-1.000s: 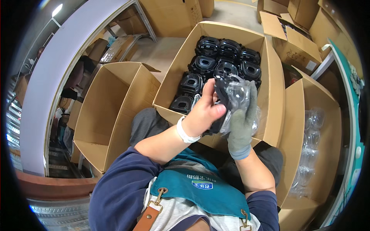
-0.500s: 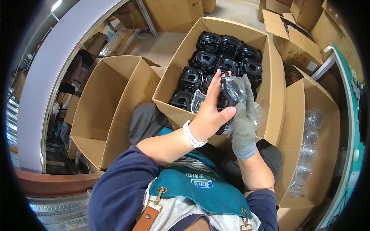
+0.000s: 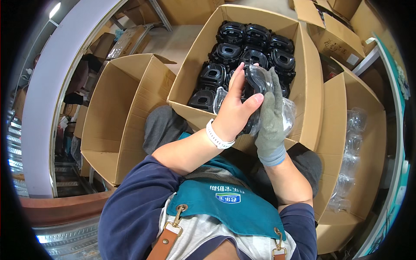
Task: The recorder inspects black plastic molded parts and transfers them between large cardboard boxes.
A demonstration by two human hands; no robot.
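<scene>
A black plastic housing with a clear, curved cover is held upright between my palms. My bare left hand, with a white band at the wrist, presses its left side with the fingers fairly straight and the thumb across the near face. On the other side, my right hand in a grey glove lies along the clear cover. Beneath them, rows of similar black housings fill an open carton. One loose clear cover shows beside the glove, another clear piece left of my left hand.
To the left stands an open carton with bare inner walls. At right, another open carton holds a column of clear covers. More cartons stand at the far right, near a teal-edged table.
Both hands have moved slightly up and away in view, still pressing the housing and its clear cover together. The cartons have shifted slightly as the view tilted.
</scene>
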